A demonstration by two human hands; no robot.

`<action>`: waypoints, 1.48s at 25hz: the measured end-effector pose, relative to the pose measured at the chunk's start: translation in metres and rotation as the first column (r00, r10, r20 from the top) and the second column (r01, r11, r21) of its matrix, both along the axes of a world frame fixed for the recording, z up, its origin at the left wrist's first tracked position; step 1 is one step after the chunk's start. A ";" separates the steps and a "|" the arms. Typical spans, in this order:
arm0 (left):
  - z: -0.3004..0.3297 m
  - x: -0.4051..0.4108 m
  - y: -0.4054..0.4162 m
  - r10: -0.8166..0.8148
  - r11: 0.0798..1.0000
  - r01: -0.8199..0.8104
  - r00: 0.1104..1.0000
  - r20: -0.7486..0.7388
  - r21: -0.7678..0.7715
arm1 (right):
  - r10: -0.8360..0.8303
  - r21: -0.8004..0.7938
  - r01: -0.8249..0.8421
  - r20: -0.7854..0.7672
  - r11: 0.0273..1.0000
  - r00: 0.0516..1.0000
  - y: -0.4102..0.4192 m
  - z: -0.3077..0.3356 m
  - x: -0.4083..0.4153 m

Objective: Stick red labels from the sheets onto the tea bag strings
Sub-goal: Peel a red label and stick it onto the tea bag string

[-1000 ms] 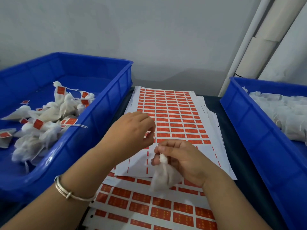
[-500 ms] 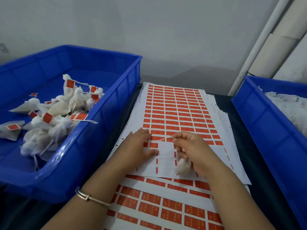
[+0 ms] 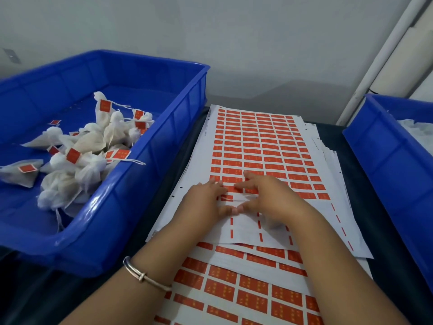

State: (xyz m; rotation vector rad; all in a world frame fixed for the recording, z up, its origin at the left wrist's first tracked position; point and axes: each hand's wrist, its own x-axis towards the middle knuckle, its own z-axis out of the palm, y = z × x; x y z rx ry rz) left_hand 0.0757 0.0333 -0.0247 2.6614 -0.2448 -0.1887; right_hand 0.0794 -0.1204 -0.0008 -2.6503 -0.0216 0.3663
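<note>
White string (image 3: 234, 200) now lies across the red label (image 3: 226, 197) between my hands (bag hidden beneath my right hand (image 3: 269, 198)), since both, with my left hand (image 3: 206, 198), have flattened open onto the sheet (image 3: 257, 146), pressing the label on.

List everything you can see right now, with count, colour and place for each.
Blue plastic crate on the left: one, blue, left of the sheets.
White mesh tea bags with red labels: a pile, count unclear, white, inside the left crate.
Blue plastic crate on the right: one, blue, at the right edge, holding white material.
Sheets of red labels: a stack, white with red rectangles, centre, between the crates.
White string: one, lying across the top sheet between the hands.
Silver bracelet: one, on the left wrist.
Left hand: fingers flat on the top sheet.
Right hand: fingers flat on the top sheet.
</note>
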 end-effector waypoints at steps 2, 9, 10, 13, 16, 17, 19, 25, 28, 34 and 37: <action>-0.001 0.001 -0.001 0.003 1.000 -0.004 1.000 0.014 0.022 | -0.002 -0.005 0.002 0.004 1.000 1.000 0.001 0.000 0.001; 0.000 0.006 -0.002 -0.112 0.955 0.099 0.993 0.032 0.281 | 0.050 -0.020 -0.049 0.058 0.999 0.997 0.000 -0.003 -0.001; 0.001 0.007 -0.002 -0.123 0.943 0.103 0.992 0.043 0.317 | 0.059 -0.028 -0.057 0.052 0.998 0.997 0.001 -0.004 -0.001; 0.004 0.006 -0.003 -0.256 0.853 0.195 0.965 0.062 0.484 | 0.097 -0.083 -0.092 0.057 0.992 0.994 0.002 -0.004 0.001; 0.002 0.007 -0.004 -0.274 0.878 0.211 0.957 0.091 0.429 | 0.099 -0.057 -0.094 0.074 0.994 0.992 0.000 -0.005 0.003; 0.003 0.006 -0.002 -0.223 0.923 0.178 0.970 0.098 0.341 | 0.090 -0.021 -0.089 0.081 0.996 0.993 -0.001 -0.006 0.003; 0.005 0.001 0.004 -0.148 0.974 0.128 0.984 0.099 0.184 | 0.084 0.056 -0.090 0.096 0.994 0.992 -0.004 -0.008 0.003; 0.009 -0.001 0.005 -0.153 0.972 0.135 0.985 0.078 0.192 | 0.052 0.105 -0.057 0.049 0.993 0.997 -0.009 -0.009 0.002; 0.010 0.000 0.003 -0.172 0.958 0.153 0.983 0.060 0.244 | 0.060 0.090 -0.062 0.033 0.994 0.998 -0.009 -0.008 -0.001; 0.001 0.001 0.003 -0.194 0.949 0.143 0.967 0.164 0.280 | 0.048 0.084 -0.051 0.028 0.995 0.998 -0.008 -0.008 -0.001; -0.001 0.001 0.005 -0.212 0.949 0.157 0.959 0.187 0.273 | 0.055 0.090 -0.057 0.025 0.994 0.998 -0.009 -0.008 -0.001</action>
